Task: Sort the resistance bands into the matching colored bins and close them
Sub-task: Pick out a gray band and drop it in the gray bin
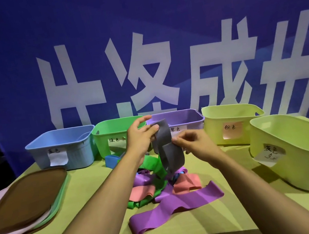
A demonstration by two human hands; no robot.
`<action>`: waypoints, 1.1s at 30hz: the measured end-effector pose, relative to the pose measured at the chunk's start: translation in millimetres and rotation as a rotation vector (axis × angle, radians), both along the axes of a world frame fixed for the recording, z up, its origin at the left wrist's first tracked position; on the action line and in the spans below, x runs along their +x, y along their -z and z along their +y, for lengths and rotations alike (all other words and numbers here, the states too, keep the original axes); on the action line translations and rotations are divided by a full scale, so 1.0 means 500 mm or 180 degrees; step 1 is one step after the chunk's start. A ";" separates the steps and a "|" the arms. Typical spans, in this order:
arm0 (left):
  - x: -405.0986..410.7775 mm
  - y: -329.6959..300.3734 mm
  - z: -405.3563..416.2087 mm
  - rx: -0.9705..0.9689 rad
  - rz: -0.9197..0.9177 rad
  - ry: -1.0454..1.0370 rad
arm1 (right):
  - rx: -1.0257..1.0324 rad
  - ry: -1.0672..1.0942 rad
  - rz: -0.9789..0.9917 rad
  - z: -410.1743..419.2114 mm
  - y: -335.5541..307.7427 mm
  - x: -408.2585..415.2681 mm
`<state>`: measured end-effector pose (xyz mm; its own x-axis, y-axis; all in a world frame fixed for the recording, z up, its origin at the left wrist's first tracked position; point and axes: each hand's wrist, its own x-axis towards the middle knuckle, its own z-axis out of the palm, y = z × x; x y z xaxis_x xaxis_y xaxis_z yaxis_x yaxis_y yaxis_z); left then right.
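Standing on a yellow-green table (239,217), 5 bins (62,151), blue banner (132,17) behind

Cut off at the left frame edge: stacked lids (20,204). Partly hidden behind the left hand (139,138) and grey band (169,147): purple bin (186,116) (label half covered), blue band (112,161).

Grey band (171,151) hangs folded above the heap, pinched at its top and side edges. Beneath it purple bands (175,206), pink bands (186,184) and green bands (154,165) sprawl tangled. Behind, blue bin (62,149), green bin (112,138), purple bin (183,120), all open.
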<state>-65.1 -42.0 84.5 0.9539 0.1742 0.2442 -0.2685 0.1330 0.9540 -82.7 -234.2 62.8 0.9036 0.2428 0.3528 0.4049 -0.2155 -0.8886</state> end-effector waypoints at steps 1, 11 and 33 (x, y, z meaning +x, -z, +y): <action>0.002 0.001 -0.001 -0.0012 0.0017 0.0020 | -0.0061 0.0003 0.0003 0.001 0.002 0.000; 0.001 -0.001 -0.017 0.0079 -0.0125 0.0091 | -0.1029 -0.0441 0.0340 -0.009 0.023 -0.008; 0.075 0.097 -0.013 0.0318 -0.0185 0.0082 | 0.0765 0.0305 -0.0233 0.054 0.065 0.130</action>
